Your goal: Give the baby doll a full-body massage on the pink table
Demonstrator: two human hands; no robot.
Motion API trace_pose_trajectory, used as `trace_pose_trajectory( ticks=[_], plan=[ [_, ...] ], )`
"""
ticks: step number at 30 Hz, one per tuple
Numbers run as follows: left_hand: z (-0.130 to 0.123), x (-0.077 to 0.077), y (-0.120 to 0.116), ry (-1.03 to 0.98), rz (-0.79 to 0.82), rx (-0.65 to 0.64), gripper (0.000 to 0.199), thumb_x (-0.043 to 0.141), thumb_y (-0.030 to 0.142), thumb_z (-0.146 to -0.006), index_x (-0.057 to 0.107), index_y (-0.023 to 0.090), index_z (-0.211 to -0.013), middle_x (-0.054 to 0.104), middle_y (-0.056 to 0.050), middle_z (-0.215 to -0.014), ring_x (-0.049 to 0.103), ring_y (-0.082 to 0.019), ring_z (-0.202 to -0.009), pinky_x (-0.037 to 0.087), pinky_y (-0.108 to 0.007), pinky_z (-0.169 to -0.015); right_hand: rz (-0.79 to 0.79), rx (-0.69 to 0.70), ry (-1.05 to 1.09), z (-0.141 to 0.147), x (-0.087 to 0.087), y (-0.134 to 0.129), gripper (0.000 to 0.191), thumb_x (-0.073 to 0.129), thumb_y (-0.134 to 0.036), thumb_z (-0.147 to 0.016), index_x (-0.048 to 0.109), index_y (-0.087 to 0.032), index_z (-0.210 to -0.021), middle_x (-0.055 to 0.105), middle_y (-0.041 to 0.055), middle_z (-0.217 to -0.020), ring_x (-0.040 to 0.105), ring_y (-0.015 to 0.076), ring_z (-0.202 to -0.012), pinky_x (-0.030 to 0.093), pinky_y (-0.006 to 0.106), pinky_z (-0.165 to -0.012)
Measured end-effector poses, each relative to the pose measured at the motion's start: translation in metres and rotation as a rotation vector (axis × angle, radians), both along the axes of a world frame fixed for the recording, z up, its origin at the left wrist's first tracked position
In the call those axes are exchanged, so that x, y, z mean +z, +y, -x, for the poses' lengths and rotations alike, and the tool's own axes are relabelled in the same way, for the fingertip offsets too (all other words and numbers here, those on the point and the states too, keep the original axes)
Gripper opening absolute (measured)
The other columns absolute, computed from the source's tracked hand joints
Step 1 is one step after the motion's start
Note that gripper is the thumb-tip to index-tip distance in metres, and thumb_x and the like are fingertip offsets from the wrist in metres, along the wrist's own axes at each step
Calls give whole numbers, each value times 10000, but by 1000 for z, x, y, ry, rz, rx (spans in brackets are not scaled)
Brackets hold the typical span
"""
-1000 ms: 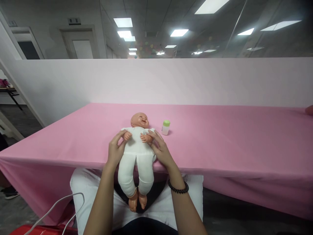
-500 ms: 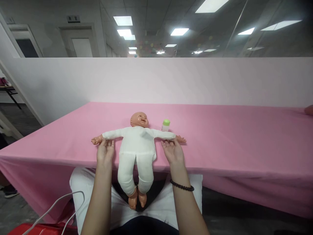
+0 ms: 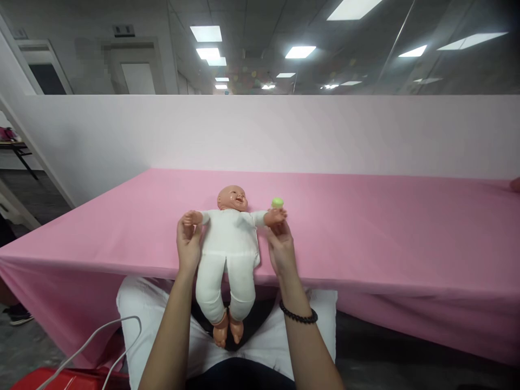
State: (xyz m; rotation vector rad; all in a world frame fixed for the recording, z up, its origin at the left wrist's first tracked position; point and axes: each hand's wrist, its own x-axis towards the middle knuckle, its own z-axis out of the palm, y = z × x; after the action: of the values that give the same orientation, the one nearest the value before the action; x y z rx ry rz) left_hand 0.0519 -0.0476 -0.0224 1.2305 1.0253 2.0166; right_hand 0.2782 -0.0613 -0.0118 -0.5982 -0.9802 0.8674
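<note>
A baby doll (image 3: 229, 233) in a white suit lies face up on the pink-covered table (image 3: 385, 233), its legs hanging past the front edge. My left hand (image 3: 189, 244) is closed around the doll's arm at the left, near its wrist. On the other side, my right hand (image 3: 281, 244) grips the doll's other arm close to the wrist. Both doll arms are bent upward, with their small hands raised. Behind the doll's hand at the right stands a bottle with a green cap (image 3: 277, 202), its body mostly hidden.
A white partition (image 3: 284, 135) runs behind the table. Part of another person's hand (image 3: 515, 184) shows at the far right edge. At the lower left, a white cable (image 3: 93, 336) passes over a red object (image 3: 60, 379).
Both my hands have moved inward and upward, and their fingers have closed around the doll's arms. The doll's arms, stretched out sideways before, are now bent in, and one partly covers the bottle.
</note>
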Motion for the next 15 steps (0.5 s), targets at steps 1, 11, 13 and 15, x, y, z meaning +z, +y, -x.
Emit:
trace_pose_trajectory(
  ticks=[1, 11, 13, 15],
  plan=[
    [-2, 0, 0, 59, -5, -42, 441, 719, 399, -870, 587, 257, -1266, 598, -92, -1424, 556, -242, -1349, 407, -391, -1173, -14, 27, -73, 2, 0, -1, 527, 783, -318, -796, 628, -291, -1299, 552, 57, -1501, 468, 234, -1436, 324, 465, -1235],
    [5, 1, -1, 473, -22, -175, 317, 644, 287, -914, 699, 262, -1225, 570, -85, -1488, 375, -250, -1502, 274, -465, -1243, -91, 3, -660, 11, -8, -3, 416, 566, -207, -913, 682, -294, -1302, 547, 8, -1511, 259, 227, -1555, 232, 506, -1282],
    [5, 3, -2, 487, -26, -175, 312, 648, 276, -908, 708, 267, -1214, 581, -81, -1477, 384, -252, -1496, 262, -468, -1247, -106, 14, -675, 11, -9, -2, 418, 550, -209, -924, 674, -302, -1313, 540, 2, -1516, 248, 226, -1558, 240, 510, -1279],
    [4, 2, -3, 460, -19, -174, 310, 654, 284, -908, 708, 273, -1212, 584, -79, -1470, 382, -256, -1496, 276, -463, -1241, -114, 5, -670, 11, -10, -1, 409, 563, -207, -919, 677, -302, -1300, 551, 2, -1507, 255, 225, -1555, 232, 508, -1282]
  ],
)
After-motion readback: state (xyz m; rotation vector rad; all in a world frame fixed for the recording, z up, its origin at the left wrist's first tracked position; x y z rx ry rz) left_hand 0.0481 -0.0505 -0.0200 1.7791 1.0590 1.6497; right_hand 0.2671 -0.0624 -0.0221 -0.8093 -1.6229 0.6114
